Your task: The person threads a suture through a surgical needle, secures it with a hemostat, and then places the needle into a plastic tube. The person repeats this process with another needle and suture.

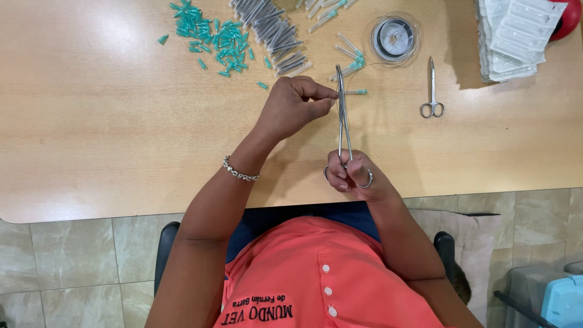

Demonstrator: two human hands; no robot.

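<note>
My right hand (355,176) grips the ring handles of long steel forceps (344,115), whose tips point away from me over the wooden table (109,140). My left hand (294,103) is pinched shut beside the forceps' upper jaws, fingertips touching them; anything thin held there is too small to tell. A needle with a teal hub (357,92) lies just beyond the tips. A silver bracelet (240,173) sits on my left wrist.
A heap of teal hubs (212,36) and a pile of clear capped needles (273,30) lie at the far side. A round clear spool of thread (395,37), small scissors (432,91) and stacked blister packs (513,36) sit to the right.
</note>
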